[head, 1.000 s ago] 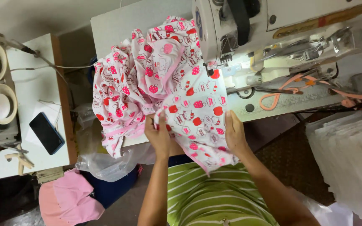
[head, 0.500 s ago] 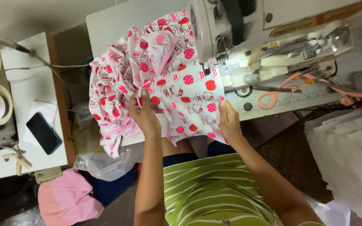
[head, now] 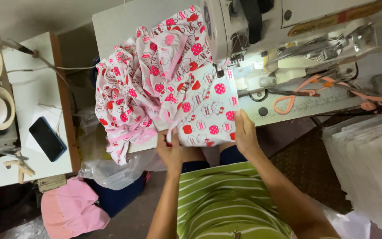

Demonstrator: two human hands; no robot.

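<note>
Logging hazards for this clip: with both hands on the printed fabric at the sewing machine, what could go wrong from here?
1. The right hand presses the printed fabric close below the needle area; fingers could drift under it.
2. The bunched fabric hangs off the table edge and might drag the piece off line.
3. The scissors lie near the fabric and could snag it.

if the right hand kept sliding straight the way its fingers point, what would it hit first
Probably the sewing machine: the right hand lies flat on the printed fabric, fingers pointing toward the machine's needle area just beyond. Depth is hard to judge.
</note>
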